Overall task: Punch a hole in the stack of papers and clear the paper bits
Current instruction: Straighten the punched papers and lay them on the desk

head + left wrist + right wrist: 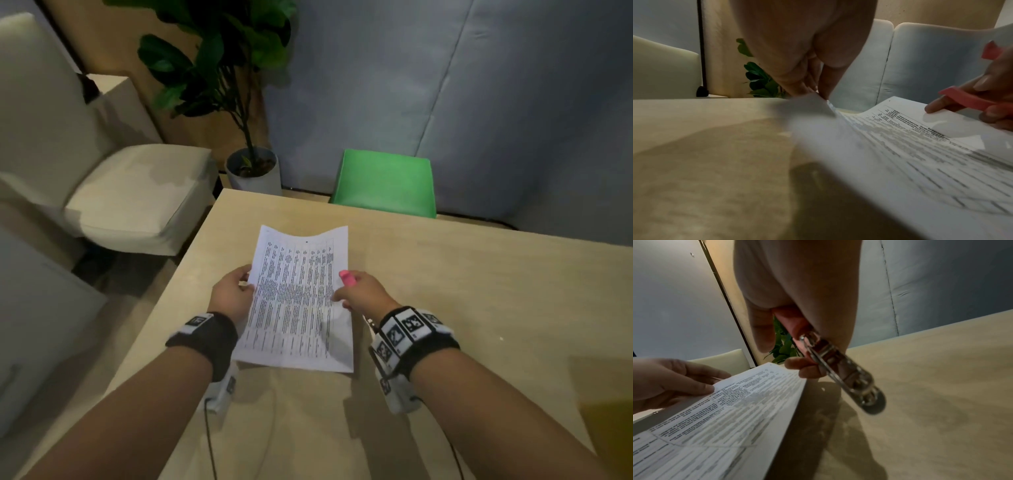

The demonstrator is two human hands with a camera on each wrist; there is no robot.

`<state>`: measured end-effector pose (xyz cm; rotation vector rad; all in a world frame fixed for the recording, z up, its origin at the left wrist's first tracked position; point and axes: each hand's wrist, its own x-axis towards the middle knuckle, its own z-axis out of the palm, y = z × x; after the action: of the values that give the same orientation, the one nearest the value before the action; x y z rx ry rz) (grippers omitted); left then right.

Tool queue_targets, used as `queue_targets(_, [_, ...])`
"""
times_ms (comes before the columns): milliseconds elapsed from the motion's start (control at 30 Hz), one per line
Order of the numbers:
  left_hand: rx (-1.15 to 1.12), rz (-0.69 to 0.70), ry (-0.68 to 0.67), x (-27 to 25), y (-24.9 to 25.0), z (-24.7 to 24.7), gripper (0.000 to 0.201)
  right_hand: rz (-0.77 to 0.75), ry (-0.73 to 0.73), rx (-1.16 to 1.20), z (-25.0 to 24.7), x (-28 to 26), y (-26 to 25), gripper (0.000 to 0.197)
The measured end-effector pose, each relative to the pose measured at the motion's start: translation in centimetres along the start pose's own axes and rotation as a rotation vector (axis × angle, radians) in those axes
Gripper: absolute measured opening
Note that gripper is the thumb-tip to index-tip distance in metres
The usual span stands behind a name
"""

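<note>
- Left hand: pinches left edge of papers, printed, sagging, above table.
- Right hand: grips red-handled punch, fingertips on right edge.

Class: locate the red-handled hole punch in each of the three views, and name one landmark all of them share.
Head: hole punch, centre, in right hand.
Left wrist: hole punch, right edge, red handles.
Right wrist: hole punch, centre, metal head.
Shared landmark: stack of papers.
</note>
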<state>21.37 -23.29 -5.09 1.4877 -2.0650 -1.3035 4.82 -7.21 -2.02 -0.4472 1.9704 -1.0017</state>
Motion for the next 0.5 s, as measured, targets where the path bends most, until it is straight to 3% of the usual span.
queue_targets(500, [0.126,0.023,-0.025,3.4,-1.2,-0.2,0.041,0.034,0.044,-0.087,1.1,3.3,1.2,0.057])
